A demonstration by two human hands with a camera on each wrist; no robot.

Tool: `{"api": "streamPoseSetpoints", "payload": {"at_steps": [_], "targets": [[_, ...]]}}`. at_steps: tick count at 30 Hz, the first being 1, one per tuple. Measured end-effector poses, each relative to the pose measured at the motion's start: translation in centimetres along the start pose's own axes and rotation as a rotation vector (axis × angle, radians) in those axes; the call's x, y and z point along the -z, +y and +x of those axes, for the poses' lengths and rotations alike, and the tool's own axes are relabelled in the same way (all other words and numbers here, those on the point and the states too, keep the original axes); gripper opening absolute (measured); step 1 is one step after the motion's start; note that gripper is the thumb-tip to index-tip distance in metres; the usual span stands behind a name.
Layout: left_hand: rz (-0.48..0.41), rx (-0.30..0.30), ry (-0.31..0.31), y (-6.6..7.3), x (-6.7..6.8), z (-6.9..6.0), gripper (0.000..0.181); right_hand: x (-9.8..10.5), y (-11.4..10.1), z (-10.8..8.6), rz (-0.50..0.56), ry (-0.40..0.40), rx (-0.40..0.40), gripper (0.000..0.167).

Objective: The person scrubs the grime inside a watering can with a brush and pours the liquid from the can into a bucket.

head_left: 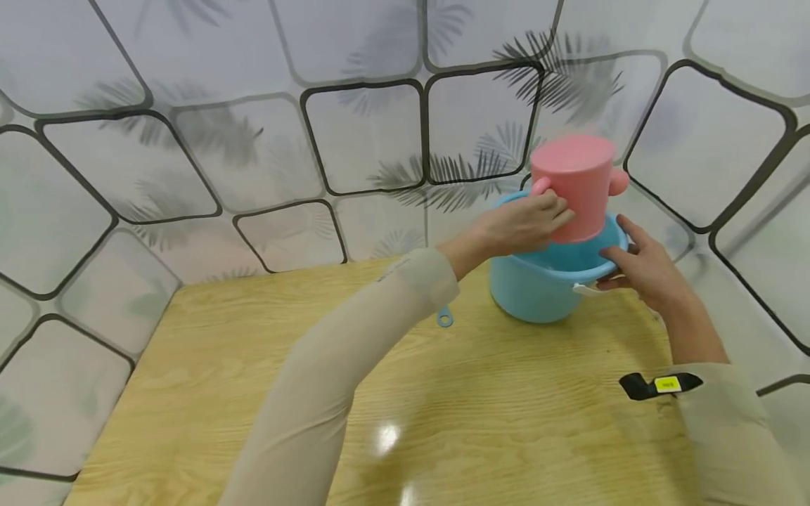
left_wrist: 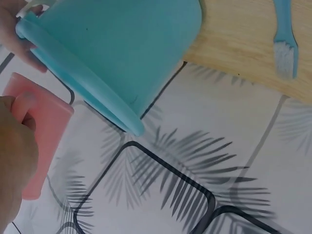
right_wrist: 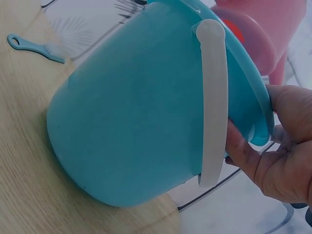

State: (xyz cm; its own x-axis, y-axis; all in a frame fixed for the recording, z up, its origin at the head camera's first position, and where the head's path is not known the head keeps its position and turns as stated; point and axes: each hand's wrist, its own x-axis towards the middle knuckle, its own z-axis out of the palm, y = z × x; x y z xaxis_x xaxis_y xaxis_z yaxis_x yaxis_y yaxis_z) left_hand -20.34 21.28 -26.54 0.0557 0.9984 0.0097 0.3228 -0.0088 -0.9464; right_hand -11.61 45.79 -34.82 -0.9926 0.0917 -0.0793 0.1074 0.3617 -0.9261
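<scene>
My left hand (head_left: 525, 221) grips the side handle of a pink plastic cup (head_left: 579, 190) above a light-blue bucket (head_left: 531, 292). A smooth, flat face of the cup points up, and a rounded pink part sticks out opposite the handle. In the right wrist view, a red patch shows near the cup's lower end. With fingers and thumb at the rim, my right hand (head_left: 645, 270) holds the bucket's right side. The bucket stands on the table, its white handle (right_wrist: 214, 97) hanging down the outside. What lies inside the bucket is hidden.
A small blue brush (left_wrist: 285, 58) with pale bristles lies on the wooden table (head_left: 455, 407) left of the bucket, partly hidden by my left sleeve in the head view. Patterned wall covering (head_left: 361, 140) rises right behind the bucket and along both sides.
</scene>
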Motion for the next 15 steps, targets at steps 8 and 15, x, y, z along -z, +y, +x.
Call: {"api": "streamPoseSetpoints", "payload": {"at_steps": [8,15], "targets": [[0.033,0.014,0.037,-0.13,-0.07,0.46,0.051,0.27,0.12,0.04,0.0,0.01,0.006,0.079],[0.046,0.017,0.043,-0.09,0.23,0.67,0.05,0.11,0.24,0.01,-0.009,0.022,0.019,0.077]]}}
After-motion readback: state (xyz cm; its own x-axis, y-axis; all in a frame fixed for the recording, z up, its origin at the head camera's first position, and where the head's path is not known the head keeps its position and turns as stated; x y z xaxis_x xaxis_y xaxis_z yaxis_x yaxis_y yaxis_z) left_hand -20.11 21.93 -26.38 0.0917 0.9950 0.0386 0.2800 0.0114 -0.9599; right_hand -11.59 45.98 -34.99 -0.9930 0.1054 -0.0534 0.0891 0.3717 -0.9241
